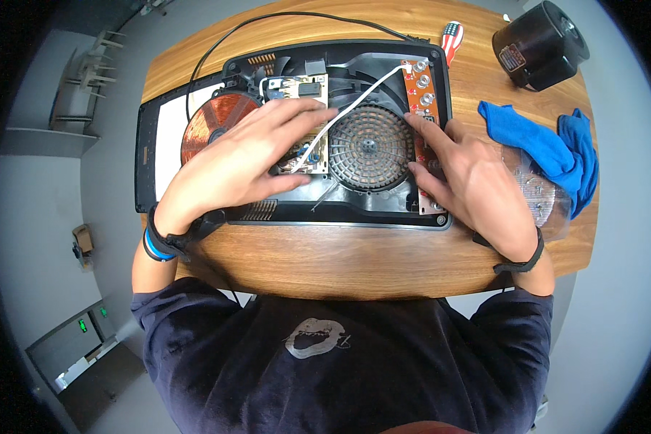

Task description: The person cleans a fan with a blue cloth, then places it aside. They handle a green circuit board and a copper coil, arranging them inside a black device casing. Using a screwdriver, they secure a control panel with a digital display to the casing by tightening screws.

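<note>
Hands: both on or over an open black appliance housing (383,207). Left hand (257,141) palm down, fingers loosely spread over the power board (309,90) and part of the copper coil (208,129); nothing seen in its grip, contact not certain. Right hand (481,173) at the strip board (415,88), thumb and index finger well apart along its left edge; cannot tell whether it pinches the strip or only rests there. Housing lies flat near the middle of the desk (307,253), open side up, long axis left to right. Strip board's long axis crosses this at the right end, running from far edge to near edge, component side up. White cable (362,101) slants from the strip's far end toward the near left, over the power board. Round grille (369,148) sits between the boards. Desk: brown wood grain; screwdriver (452,43) just beyond the housing's far right corner; black canister (539,47) farther right; blue cloth (546,148) beside clear plastic packaging (542,199). Room: grey floor (116,188), a pale metal frame (105,54) at far left, small green lights (82,325) lower left.
</note>
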### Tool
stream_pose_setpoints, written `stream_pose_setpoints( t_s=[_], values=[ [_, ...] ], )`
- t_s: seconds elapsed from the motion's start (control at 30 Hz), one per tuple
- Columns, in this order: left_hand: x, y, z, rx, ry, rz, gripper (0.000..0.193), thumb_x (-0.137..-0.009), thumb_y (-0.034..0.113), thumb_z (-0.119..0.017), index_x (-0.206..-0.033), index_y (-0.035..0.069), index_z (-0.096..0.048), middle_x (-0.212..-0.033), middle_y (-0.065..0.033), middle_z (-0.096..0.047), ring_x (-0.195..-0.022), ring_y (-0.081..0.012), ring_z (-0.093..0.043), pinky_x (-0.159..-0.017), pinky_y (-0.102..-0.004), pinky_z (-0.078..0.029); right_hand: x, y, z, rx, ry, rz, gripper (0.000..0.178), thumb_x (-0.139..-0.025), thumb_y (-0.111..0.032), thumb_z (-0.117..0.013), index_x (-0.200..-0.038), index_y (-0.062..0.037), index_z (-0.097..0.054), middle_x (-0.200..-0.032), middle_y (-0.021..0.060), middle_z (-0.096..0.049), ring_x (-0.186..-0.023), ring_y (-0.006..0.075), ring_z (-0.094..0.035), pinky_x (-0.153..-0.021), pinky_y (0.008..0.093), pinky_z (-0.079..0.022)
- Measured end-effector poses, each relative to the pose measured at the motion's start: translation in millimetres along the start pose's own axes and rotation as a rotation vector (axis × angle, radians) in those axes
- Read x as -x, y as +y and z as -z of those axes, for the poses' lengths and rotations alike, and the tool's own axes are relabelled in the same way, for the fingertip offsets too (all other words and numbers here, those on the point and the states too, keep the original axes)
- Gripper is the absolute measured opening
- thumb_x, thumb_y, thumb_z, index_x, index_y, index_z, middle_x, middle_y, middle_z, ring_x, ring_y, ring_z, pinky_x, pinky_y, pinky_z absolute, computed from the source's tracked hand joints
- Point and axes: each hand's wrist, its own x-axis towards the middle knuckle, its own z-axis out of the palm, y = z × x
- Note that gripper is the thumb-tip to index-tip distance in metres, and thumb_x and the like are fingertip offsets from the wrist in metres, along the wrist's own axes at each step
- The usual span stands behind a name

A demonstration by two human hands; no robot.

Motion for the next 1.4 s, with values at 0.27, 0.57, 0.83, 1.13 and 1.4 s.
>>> stream_pose_setpoints(
  t_s=[0.27, 0.57, 0.83, 1.13, 1.4],
  values=[
    [19, 6, -27, -0.447, -0.004, 0.076, 0.096, -0.082, 0.002, -0.089, -0.170, 0.009, -0.051, -0.177, -0.0202, -0.045, -0.168, -0.0468, -0.040, -0.138, -0.0581, -0.038, 1, 2, -5, 0.032, 0.018, 0.036, 0.057, -0.104, -0.018, -0.079, -0.155, 0.0013, -0.061, -0.107, 0.0259, -0.070, -0.094, 0.0477, -0.073, -0.085, 0.0543, -0.062],
    [10, 9, -15, -0.444, 0.054, 0.061, 0.081, -0.079, 0.007, -0.091, -0.153, 0.004, -0.059, -0.152, -0.0183, -0.058, -0.142, -0.0446, -0.058, -0.123, -0.0543, -0.050, 4, 2, -4, 0.009, 0.047, 0.049, 0.059, -0.105, -0.021, -0.081, -0.158, -0.0016, -0.061, -0.108, 0.0248, -0.070, -0.093, 0.0466, -0.074, -0.084, 0.0533, -0.061],
    [-3, 4, -3, -0.421, 0.223, 0.172, 0.075, -0.082, 0.014, -0.094, -0.147, 0.006, -0.056, -0.133, -0.0229, -0.058, -0.125, -0.0455, -0.065, -0.105, -0.0546, -0.059, 4, 3, -2, 0.029, 0.102, 0.044, 0.057, -0.107, -0.024, -0.078, -0.155, 0.0016, -0.062, -0.107, 0.0247, -0.070, -0.093, 0.0467, -0.074, -0.084, 0.0534, -0.062],
    [-35, -26, -10, -0.566, 0.171, 0.232, 0.074, -0.087, 0.017, -0.091, -0.149, 0.000, -0.054, -0.126, -0.0244, -0.062, -0.121, -0.0456, -0.066, -0.106, -0.0532, -0.057, -3, 13, -20, 0.118, 0.112, 0.050, 0.059, -0.109, -0.032, -0.076, -0.154, 0.0041, -0.063, -0.103, 0.0209, -0.071, -0.090, 0.0392, -0.076, -0.079, 0.0474, -0.063],
    [-67, 20, 1, -0.610, 0.097, 0.025, 0.087, -0.096, 0.028, -0.089, -0.167, -0.002, -0.049, -0.156, -0.0231, -0.062, -0.149, -0.0422, -0.058, -0.127, -0.0497, -0.048, -5, 12, -19, 0.213, 0.099, 0.075, 0.058, -0.108, -0.032, -0.075, -0.154, 0.0027, -0.065, -0.114, 0.0222, -0.072, -0.091, 0.0355, -0.077, -0.078, 0.0447, -0.064]
  ],
)
